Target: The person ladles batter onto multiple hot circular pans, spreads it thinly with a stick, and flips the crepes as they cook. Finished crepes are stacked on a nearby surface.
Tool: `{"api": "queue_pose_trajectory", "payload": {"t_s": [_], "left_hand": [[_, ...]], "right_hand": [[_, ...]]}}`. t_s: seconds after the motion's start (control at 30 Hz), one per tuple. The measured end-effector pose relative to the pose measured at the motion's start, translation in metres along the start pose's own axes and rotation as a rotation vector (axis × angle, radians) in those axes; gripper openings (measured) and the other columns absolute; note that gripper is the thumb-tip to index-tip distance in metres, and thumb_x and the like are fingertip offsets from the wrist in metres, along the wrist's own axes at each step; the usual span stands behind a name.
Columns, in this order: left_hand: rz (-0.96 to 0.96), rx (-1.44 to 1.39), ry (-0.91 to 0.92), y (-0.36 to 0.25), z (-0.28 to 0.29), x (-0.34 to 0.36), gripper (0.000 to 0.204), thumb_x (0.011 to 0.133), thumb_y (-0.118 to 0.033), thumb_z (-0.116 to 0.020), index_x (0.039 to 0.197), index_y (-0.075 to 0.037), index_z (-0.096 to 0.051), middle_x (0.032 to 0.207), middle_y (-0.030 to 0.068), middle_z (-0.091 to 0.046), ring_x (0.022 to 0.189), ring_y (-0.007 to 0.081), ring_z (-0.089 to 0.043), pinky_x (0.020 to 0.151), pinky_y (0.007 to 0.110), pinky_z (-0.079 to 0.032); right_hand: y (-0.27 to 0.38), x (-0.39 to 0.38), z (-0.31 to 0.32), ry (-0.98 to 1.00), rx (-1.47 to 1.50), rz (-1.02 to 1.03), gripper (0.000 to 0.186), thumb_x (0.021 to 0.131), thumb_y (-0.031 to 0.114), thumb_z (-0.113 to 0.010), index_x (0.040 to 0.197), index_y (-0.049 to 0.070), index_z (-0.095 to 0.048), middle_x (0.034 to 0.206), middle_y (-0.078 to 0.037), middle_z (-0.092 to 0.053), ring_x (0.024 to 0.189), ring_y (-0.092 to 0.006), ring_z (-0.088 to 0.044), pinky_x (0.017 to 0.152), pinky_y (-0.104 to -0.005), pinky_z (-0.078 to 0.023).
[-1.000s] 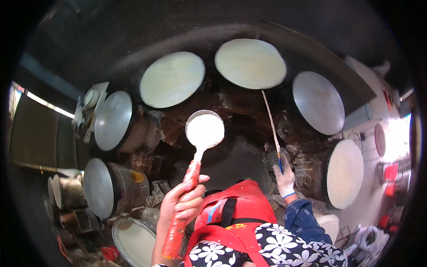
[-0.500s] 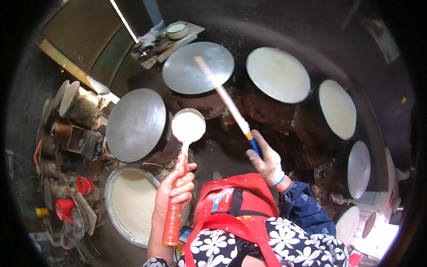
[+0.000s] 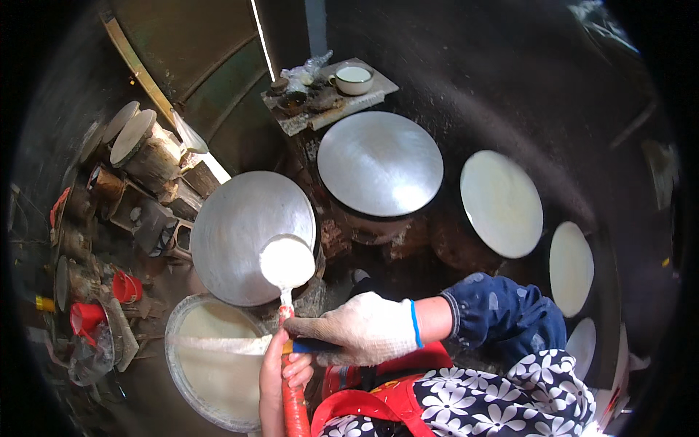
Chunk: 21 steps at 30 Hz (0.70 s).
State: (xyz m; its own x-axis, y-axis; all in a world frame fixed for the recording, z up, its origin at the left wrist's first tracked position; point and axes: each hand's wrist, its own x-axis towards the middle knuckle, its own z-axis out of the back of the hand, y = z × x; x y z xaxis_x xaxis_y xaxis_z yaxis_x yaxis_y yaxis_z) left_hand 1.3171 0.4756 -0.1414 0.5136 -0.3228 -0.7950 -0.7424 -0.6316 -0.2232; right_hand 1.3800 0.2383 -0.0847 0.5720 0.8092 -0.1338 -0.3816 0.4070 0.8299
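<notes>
My left hand [image 3: 275, 375] is closed round the red wrapped handle of a ladle [image 3: 287, 262]. White batter fills the ladle's bowl, which hangs over the near edge of the left griddle [image 3: 244, 218]. My right hand [image 3: 375, 328], in a whitish work glove with a darker thumb and fingers, grips the blue handle of a long, pale, flat spreader [image 3: 226, 345]. Its blade points left across a large metal basin [image 3: 178, 364] of white batter. The gloved hand crosses in front of the ladle handle, close to my left fingers, and hides part of it.
Another bare grey griddle [image 3: 378, 164] stands ahead. Pale layers cover two griddles to the right, a nearer one [image 3: 502, 204] and a further one [image 3: 571, 269]. Behind lies a board [image 3: 386, 86] with a white mug [image 3: 354, 79]. Red containers [image 3: 127, 287] and stacked blocks crowd the left.
My right hand has swung the spreader from pointing toward the far griddle to lying leftward over the batter basin. Both hands are now close together. The whole view has shifted to the left.
</notes>
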Motion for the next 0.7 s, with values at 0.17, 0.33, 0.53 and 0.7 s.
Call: {"api": "queue_pose_trajectory", "payload": {"t_s": [0.17,0.33,0.53,0.7], "left_hand": [[-0.142,-0.321,0.315,-0.031,0.012,0.039,0.046,0.111,-0.030,-0.048,0.138,0.006,-0.056,0.075,0.0001,-0.048,0.042,0.0078,-0.044,0.032,0.025,-0.038],[-0.206,-0.552,0.476,-0.052,0.005,0.061,0.049,0.110,-0.033,-0.049,0.139,0.007,-0.053,0.093,0.0138,-0.063,0.044,0.0077,-0.047,0.032,0.024,-0.035],[-0.298,-0.713,0.341,-0.072,-0.036,0.080,0.048,0.113,-0.033,-0.042,0.146,0.001,-0.049,0.096,0.0133,-0.063,0.042,0.0088,-0.043,0.032,0.024,-0.034],[-0.364,-0.754,0.226,-0.084,-0.065,0.082,0.047,0.116,-0.032,-0.035,0.152,-0.004,-0.045,0.098,0.0130,-0.063,0.040,0.0097,-0.040,0.032,0.025,-0.033]], "right_hand": [[-0.116,0.078,0.098,-0.269,0.008,-0.050,0.058,0.100,0.043,-0.070,0.144,0.006,-0.062,0.117,-0.024,-0.075,0.107,-0.0404,-0.074,0.092,-0.0447,-0.059],[-0.311,0.170,0.231,-0.630,-0.683,-0.475,0.064,0.093,0.033,-0.075,0.147,0.005,-0.055,0.131,-0.024,-0.067,0.117,-0.0436,-0.066,0.098,-0.0515,-0.055],[-0.436,0.255,0.312,-0.731,-0.917,-0.466,0.071,0.089,0.035,-0.078,0.149,0.005,-0.053,0.147,-0.019,-0.060,0.135,-0.0414,-0.056,0.109,-0.0527,-0.047],[-0.484,0.281,0.331,-0.571,-0.986,-0.562,0.065,0.092,0.036,-0.075,0.147,0.007,-0.056,0.143,-0.017,-0.062,0.129,-0.0383,-0.060,0.105,-0.0498,-0.049]]}}
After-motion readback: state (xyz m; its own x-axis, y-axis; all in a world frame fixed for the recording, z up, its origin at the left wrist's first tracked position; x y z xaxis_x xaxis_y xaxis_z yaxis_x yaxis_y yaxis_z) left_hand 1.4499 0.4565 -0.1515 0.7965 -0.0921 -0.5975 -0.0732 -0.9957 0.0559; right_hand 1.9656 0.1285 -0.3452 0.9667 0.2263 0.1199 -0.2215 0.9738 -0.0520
